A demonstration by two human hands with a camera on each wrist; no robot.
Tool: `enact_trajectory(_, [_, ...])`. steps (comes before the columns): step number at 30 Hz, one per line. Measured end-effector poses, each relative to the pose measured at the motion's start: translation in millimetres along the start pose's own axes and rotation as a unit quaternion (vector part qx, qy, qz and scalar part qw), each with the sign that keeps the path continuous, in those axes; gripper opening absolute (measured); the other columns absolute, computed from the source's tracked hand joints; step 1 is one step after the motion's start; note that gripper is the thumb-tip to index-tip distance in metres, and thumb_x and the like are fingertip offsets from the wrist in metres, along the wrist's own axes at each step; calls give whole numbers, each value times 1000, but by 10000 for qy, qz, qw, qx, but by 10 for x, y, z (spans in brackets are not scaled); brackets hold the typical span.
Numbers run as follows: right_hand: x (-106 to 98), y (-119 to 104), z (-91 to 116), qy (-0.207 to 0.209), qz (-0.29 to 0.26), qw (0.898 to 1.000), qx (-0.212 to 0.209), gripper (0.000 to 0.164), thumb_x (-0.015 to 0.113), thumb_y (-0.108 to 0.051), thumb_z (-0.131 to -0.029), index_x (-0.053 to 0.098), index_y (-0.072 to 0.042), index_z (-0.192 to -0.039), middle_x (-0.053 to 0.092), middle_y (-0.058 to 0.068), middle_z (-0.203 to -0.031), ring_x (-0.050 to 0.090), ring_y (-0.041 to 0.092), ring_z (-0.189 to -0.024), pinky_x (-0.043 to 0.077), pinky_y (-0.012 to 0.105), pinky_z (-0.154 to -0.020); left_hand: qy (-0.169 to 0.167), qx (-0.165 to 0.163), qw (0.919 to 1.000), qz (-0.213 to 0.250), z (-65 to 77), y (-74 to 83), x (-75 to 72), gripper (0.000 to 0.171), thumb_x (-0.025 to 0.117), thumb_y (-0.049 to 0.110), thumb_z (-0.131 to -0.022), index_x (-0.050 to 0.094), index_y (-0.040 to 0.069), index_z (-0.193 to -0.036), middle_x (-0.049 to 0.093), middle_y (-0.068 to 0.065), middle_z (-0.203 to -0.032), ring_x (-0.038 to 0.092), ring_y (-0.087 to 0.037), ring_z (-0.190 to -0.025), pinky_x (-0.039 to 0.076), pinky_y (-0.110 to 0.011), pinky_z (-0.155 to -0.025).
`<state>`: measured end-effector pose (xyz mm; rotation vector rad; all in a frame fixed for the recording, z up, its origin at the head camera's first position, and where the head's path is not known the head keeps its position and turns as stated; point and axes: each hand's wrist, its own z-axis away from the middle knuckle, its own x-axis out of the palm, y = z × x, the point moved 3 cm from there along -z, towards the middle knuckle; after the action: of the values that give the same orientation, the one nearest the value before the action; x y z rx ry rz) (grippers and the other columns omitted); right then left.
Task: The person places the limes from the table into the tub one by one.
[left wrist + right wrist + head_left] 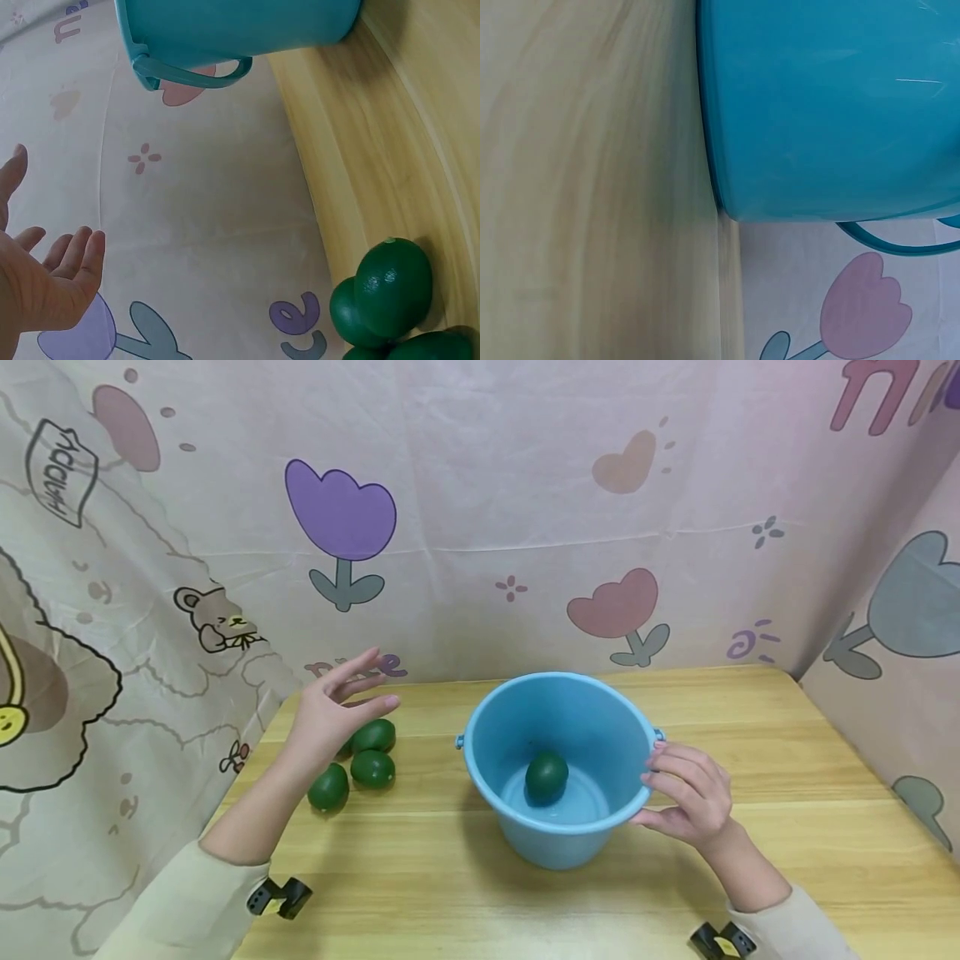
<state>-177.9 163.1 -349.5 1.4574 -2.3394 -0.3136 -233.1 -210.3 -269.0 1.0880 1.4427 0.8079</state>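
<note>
A light blue bucket point(558, 843) stands upright on the wooden table, one dark green lime point(547, 777) lying on its bottom. My right hand point(693, 793) holds the bucket's right rim, fingers by the handle joint and thumb lower on the outside. The right wrist view shows the bucket's wall point(832, 112) close up, but not the hand. Raised above a group of several green limes point(372, 769) on the left, my left hand point(333, 706) has its fingers spread and holds nothing. Those limes point(394, 289) appear below and apart from the hand in the left wrist view.
The wooden table point(420, 877) ends at a patterned cloth backdrop point(465, 485) behind, with more cloth on both sides. The bucket's blue handle point(199, 77) hangs on its far side. Small black cameras point(279, 897) sit on both sleeves.
</note>
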Motion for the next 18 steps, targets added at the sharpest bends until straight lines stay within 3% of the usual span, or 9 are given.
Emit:
enact_trajectory(10, [35,-14,-61,24,-35,10000,43,49,70,-44,-82,55,0,-65,56,13,-62,57,24,-65,53,28,-86,278,-107,9996,-29,9,-99,-55,69,76,30,-80,44,25,-142,47,1,-143,53,-11,-123,44,-12,-91])
enact_trajectory(18, [77,-26,-148,69,-53,10000,46,49,69,-43,-83,54,0,-64,55,13,-62,56,23,-66,53,26,-87,337,-61,9990,280,31,-196,-80,66,76,23,-81,47,22,-141,52,5,-138,54,-8,-120,46,-10,-86])
